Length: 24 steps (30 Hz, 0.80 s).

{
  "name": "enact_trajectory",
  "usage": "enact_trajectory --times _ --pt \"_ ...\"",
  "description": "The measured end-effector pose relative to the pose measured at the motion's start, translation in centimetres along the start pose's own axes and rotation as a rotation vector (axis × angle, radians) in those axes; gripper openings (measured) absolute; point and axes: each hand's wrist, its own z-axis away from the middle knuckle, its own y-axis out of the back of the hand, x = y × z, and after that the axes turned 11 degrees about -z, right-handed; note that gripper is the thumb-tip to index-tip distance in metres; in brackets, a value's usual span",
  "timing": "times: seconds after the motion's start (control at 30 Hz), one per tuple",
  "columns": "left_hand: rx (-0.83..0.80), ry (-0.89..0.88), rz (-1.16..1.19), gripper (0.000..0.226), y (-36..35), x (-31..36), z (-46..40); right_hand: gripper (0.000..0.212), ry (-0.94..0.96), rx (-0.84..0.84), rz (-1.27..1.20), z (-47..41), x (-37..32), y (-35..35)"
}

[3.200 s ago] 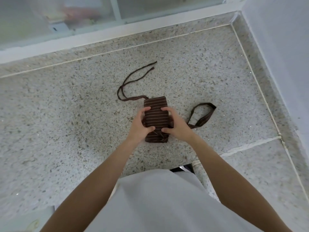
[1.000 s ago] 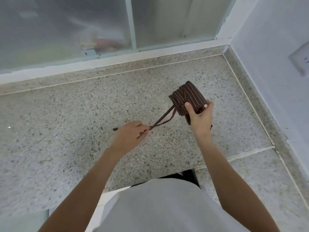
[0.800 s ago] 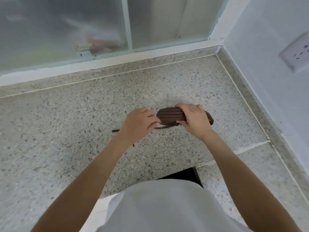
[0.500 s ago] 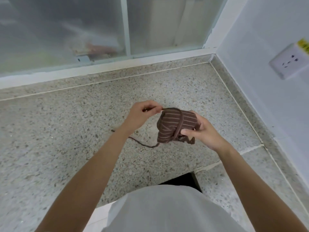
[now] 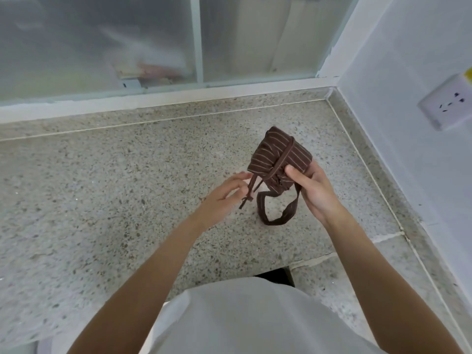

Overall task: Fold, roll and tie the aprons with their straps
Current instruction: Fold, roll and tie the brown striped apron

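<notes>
A brown apron with thin pale stripes is rolled into a tight bundle [image 5: 278,155] held up above the speckled stone counter [image 5: 115,190]. My right hand [image 5: 310,186] grips the bundle from below, thumb pressing a thin strap [image 5: 282,159] that wraps over the roll. Two short strap ends [image 5: 249,195] dangle at the bundle's left. My left hand [image 5: 223,194] sits just beside these ends, fingers spread, touching or nearly touching them. A wider neck loop [image 5: 277,215] hangs down under the bundle.
A frosted sliding window [image 5: 153,42] runs along the back of the counter. A pale wall [image 5: 408,85] with a white socket [image 5: 445,106] closes the right side. A dark gap [image 5: 274,273] shows at the counter's near edge, above my light shirt.
The strap has been wound around the roll. My left hand has let the strap go and dropped to the loose ends. My right hand lifted the bundle up and rightward.
</notes>
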Motion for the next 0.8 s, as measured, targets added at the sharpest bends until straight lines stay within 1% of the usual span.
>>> enact_trajectory --times 0.1,0.17,0.23,0.27,0.37,0.4,0.47,0.53,0.6,0.67,0.73,0.77,0.8 --pt "-0.013 0.045 -0.024 0.034 0.2 -0.7 -0.1 0.054 0.013 -0.051 0.063 0.1 -0.2 0.9" --pt "-0.006 0.081 -0.029 0.028 0.3 -0.5 -0.4 0.049 -0.002 -0.125 0.097 0.4 -0.5 1.6" --pt "-0.021 0.107 -0.215 0.023 0.6 -0.5 -0.9 0.045 -0.046 -0.272 0.176 0.6 -0.9 2.5" --pt "-0.031 0.118 -0.314 0.02 0.8 -0.5 -1.2 0.042 -0.074 -0.367 0.258 0.7 -1.1 2.7" --pt "-0.047 0.098 -0.454 0.01 1.7 0.6 -2.3 0.035 -0.143 -0.591 0.62 0.7 -1.2 2.6" --pt "-0.048 0.063 -0.514 0.008 1.8 1.4 -2.7 0.034 -0.144 -0.639 0.742 0.7 -0.9 2.4" --pt "-0.05 -0.002 -0.621 0.006 1.8 2.8 -3.5 0.033 -0.102 -0.677 0.966 0.6 0.1 2.2" --pt "-0.045 -0.035 -0.668 0.007 1.4 3.7 -4.1 0.032 -0.063 -0.643 1.117 0.2 1.2 2.2" --pt "0.022 -0.055 -0.694 0.009 0.7 4.1 -4.1 0.032 -0.077 -0.517 1.132 -0.4 2.0 2.2" --pt "0.176 -0.056 -0.675 0.01 0.3 3.9 -3.9 0.034 -0.107 -0.324 1.008 -1.1 2.7 2.1" --pt "0.328 -0.05 -0.645 0.009 0.2 3.4 -3.5 0.036 -0.094 -0.097 0.861 -1.5 3.8 1.6" --pt "0.374 -0.059 -0.661 0.009 0.2 3.0 -3.3 0.035 -0.109 0.017 0.744 -1.6 4.4 1.2" --pt "0.404 -0.075 -0.689 0.009 0.2 2.7 -3.1 0.033 -0.149 0.111 0.554 -1.7 4.9 0.6"
